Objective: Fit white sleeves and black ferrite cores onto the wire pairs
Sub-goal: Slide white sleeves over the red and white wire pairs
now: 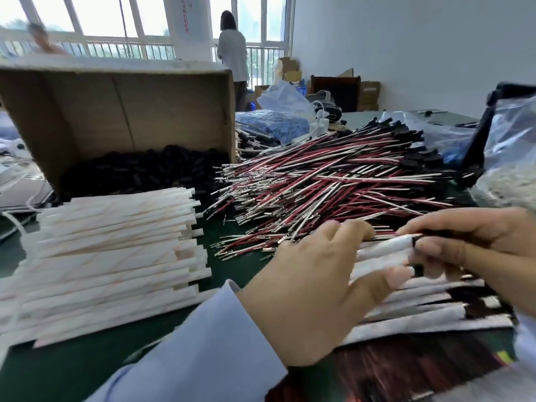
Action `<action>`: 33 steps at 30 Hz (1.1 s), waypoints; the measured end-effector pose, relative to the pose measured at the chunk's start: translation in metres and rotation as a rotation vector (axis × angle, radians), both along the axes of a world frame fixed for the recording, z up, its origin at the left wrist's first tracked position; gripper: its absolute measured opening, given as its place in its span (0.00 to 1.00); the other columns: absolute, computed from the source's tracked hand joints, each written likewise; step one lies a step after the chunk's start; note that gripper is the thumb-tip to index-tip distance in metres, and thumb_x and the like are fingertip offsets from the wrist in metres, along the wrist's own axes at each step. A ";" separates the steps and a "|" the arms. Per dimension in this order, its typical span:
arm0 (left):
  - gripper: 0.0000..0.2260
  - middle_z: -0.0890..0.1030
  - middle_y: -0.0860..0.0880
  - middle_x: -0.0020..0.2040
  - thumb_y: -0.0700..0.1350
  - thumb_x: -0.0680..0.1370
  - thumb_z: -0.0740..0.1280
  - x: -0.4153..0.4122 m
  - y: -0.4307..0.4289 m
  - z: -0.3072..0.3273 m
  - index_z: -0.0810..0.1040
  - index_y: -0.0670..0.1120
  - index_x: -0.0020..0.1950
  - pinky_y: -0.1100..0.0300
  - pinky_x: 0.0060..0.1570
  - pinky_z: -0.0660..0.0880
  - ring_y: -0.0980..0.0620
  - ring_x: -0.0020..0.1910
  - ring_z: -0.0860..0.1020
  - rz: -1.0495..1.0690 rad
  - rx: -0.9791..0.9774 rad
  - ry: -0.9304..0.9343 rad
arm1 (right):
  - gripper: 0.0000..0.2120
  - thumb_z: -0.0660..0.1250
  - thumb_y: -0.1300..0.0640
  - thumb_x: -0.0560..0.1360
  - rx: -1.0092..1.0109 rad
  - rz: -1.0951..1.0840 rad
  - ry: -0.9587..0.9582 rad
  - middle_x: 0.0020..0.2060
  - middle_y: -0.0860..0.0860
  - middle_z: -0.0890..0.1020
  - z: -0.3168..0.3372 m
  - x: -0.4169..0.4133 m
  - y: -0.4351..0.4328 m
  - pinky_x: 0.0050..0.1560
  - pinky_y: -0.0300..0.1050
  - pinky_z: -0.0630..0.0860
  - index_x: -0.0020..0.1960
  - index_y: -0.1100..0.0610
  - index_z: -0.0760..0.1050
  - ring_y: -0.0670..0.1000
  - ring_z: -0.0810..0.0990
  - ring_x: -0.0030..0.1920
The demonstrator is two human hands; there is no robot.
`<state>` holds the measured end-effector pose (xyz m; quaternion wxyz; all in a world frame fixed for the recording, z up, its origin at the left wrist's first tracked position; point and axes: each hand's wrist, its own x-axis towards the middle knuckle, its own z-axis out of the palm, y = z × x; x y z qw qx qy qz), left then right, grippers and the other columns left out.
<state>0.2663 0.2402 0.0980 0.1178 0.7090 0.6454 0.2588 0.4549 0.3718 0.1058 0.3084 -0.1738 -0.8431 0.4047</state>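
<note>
Down at the near right of the bench, your left hand [313, 285] is holding a white sleeve [383, 249], thumb under and fingers over. Your right hand [475, 242] is pinching a wire pair [432, 233] right at the sleeve's mouth. Looks to me like you're mid-threading, with the wires going in and the core not on yet. There's a dark band at the sleeve end, but it's too blurred to tell if that's a core or just the wire.

For the next move I'd hold the sleeve straight and its mouth open so both crimped tips go in together. Those little metal terminals look like they'd snag on the edge. After that you'll want a core from the cardboard box [87, 111] on the far left.

Materials-wise:
- The stack of sleeves [110, 256] on your left is flat, soft-looking tubing, off-white with faint orange streaks. I'd guess it collapses easily.
- The ferrite cores [139, 172] are small, matte black and heaped loose in the tipped box. They're probably brittle, so don't force them.
- The pile of wire pairs [333, 181] beyond your hands is thin red and pale leads, with shiny tips at one end and black plugs at the other, all crisscrossed.

Some sleeved pieces [435, 311] are lying under your hands on the green bench top [58, 369].
</note>
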 end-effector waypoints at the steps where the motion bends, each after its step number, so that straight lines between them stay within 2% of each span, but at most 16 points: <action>1: 0.24 0.68 0.61 0.60 0.68 0.75 0.50 -0.012 -0.004 -0.006 0.59 0.60 0.68 0.55 0.59 0.69 0.58 0.58 0.70 0.031 -0.009 0.027 | 0.07 0.71 0.51 0.68 -0.062 -0.058 -0.009 0.33 0.55 0.84 0.001 0.010 0.014 0.28 0.31 0.74 0.46 0.49 0.84 0.47 0.81 0.30; 3: 0.21 0.66 0.63 0.61 0.66 0.76 0.52 -0.036 -0.012 -0.021 0.60 0.62 0.68 0.58 0.60 0.69 0.61 0.59 0.69 0.125 -0.034 0.114 | 0.08 0.68 0.56 0.70 -0.044 -0.189 -0.109 0.36 0.53 0.85 0.001 0.027 0.041 0.32 0.30 0.75 0.44 0.46 0.84 0.43 0.83 0.34; 6: 0.18 0.65 0.60 0.60 0.62 0.79 0.53 -0.048 -0.017 -0.040 0.64 0.61 0.67 0.59 0.59 0.68 0.58 0.58 0.69 0.175 -0.117 0.258 | 0.07 0.67 0.42 0.70 0.221 -0.380 -0.313 0.41 0.39 0.84 0.001 0.014 0.068 0.43 0.33 0.77 0.44 0.40 0.82 0.37 0.81 0.43; 7: 0.17 0.64 0.59 0.60 0.62 0.79 0.53 -0.045 -0.017 -0.045 0.64 0.61 0.67 0.58 0.59 0.68 0.57 0.58 0.68 0.173 -0.120 0.303 | 0.07 0.66 0.40 0.70 0.306 -0.370 -0.413 0.42 0.39 0.84 -0.002 -0.004 0.072 0.44 0.38 0.77 0.44 0.40 0.81 0.38 0.80 0.44; 9: 0.16 0.64 0.58 0.60 0.61 0.80 0.51 -0.041 -0.016 -0.052 0.65 0.61 0.66 0.57 0.58 0.67 0.56 0.58 0.67 0.187 -0.080 0.378 | 0.08 0.67 0.47 0.74 0.462 -0.278 -0.663 0.49 0.44 0.82 -0.014 -0.045 0.076 0.51 0.46 0.75 0.52 0.45 0.80 0.46 0.79 0.49; 12: 0.17 0.64 0.60 0.58 0.62 0.79 0.49 -0.042 -0.016 -0.052 0.66 0.61 0.63 0.57 0.58 0.65 0.57 0.58 0.65 0.193 -0.056 0.387 | 0.13 0.63 0.53 0.78 0.601 -0.260 -0.927 0.57 0.48 0.77 -0.032 -0.090 0.077 0.53 0.42 0.71 0.62 0.48 0.75 0.50 0.74 0.58; 14: 0.17 0.66 0.59 0.57 0.63 0.78 0.50 -0.046 -0.012 -0.047 0.69 0.59 0.61 0.57 0.58 0.66 0.57 0.58 0.66 0.197 -0.039 0.257 | 0.11 0.64 0.52 0.77 0.595 -0.249 -0.932 0.49 0.43 0.77 -0.032 -0.093 0.079 0.44 0.36 0.69 0.59 0.47 0.76 0.47 0.75 0.51; 16: 0.17 0.68 0.57 0.60 0.60 0.80 0.53 -0.051 -0.001 -0.044 0.69 0.56 0.65 0.55 0.61 0.67 0.55 0.60 0.68 0.212 -0.016 0.165 | 0.09 0.67 0.52 0.75 0.518 -0.177 -0.917 0.39 0.40 0.74 -0.029 -0.085 0.082 0.34 0.28 0.66 0.55 0.45 0.77 0.41 0.72 0.39; 19: 0.19 0.67 0.52 0.65 0.56 0.81 0.54 -0.052 0.020 -0.045 0.64 0.54 0.71 0.51 0.64 0.66 0.50 0.64 0.66 0.241 -0.137 0.258 | 0.07 0.70 0.55 0.74 0.459 -0.137 -0.867 0.38 0.43 0.75 -0.029 -0.080 0.082 0.38 0.33 0.71 0.50 0.44 0.78 0.44 0.73 0.38; 22: 0.16 0.69 0.52 0.60 0.56 0.81 0.56 -0.050 0.029 -0.048 0.67 0.56 0.67 0.51 0.61 0.66 0.49 0.62 0.65 0.268 -0.157 0.332 | 0.07 0.67 0.57 0.76 0.504 -0.192 -0.758 0.41 0.45 0.74 -0.035 -0.077 0.081 0.46 0.43 0.72 0.52 0.50 0.81 0.47 0.73 0.42; 25: 0.11 0.66 0.52 0.54 0.56 0.79 0.59 -0.053 0.032 -0.051 0.72 0.56 0.59 0.52 0.59 0.66 0.49 0.58 0.65 0.298 -0.108 0.307 | 0.06 0.69 0.60 0.74 0.419 -0.218 -0.511 0.39 0.43 0.80 -0.030 -0.062 0.077 0.43 0.36 0.71 0.49 0.53 0.83 0.43 0.77 0.41; 27: 0.14 0.66 0.51 0.58 0.58 0.78 0.61 -0.054 0.033 -0.052 0.70 0.55 0.61 0.51 0.61 0.68 0.48 0.59 0.67 0.314 -0.127 0.230 | 0.05 0.71 0.59 0.73 0.374 -0.221 -0.447 0.32 0.39 0.81 -0.025 -0.052 0.074 0.38 0.29 0.70 0.46 0.51 0.84 0.38 0.78 0.37; 28: 0.17 0.66 0.50 0.60 0.59 0.78 0.61 -0.055 0.033 -0.053 0.68 0.54 0.64 0.50 0.61 0.69 0.48 0.59 0.69 0.329 -0.162 0.195 | 0.05 0.71 0.58 0.72 0.367 -0.219 -0.465 0.32 0.39 0.82 -0.025 -0.050 0.073 0.39 0.29 0.72 0.46 0.51 0.84 0.38 0.78 0.36; 30: 0.23 0.66 0.50 0.63 0.62 0.77 0.59 -0.057 0.032 -0.052 0.64 0.55 0.69 0.48 0.61 0.69 0.47 0.61 0.70 0.369 -0.244 0.182 | 0.04 0.69 0.53 0.74 0.416 -0.219 -0.594 0.36 0.43 0.83 -0.029 -0.052 0.072 0.46 0.43 0.77 0.46 0.48 0.83 0.44 0.80 0.41; 31: 0.23 0.68 0.50 0.63 0.62 0.78 0.58 -0.056 0.032 -0.051 0.64 0.55 0.70 0.48 0.61 0.68 0.47 0.61 0.69 0.384 -0.269 0.219 | 0.05 0.67 0.51 0.75 0.448 -0.226 -0.670 0.38 0.44 0.83 -0.031 -0.055 0.071 0.48 0.49 0.77 0.46 0.47 0.82 0.47 0.80 0.43; 33: 0.17 0.72 0.53 0.61 0.61 0.79 0.55 -0.053 0.030 -0.046 0.71 0.57 0.64 0.49 0.60 0.66 0.49 0.61 0.67 0.391 -0.235 0.353 | 0.08 0.64 0.47 0.77 0.473 -0.227 -0.741 0.36 0.46 0.81 -0.033 -0.061 0.069 0.46 0.51 0.76 0.43 0.48 0.80 0.50 0.79 0.41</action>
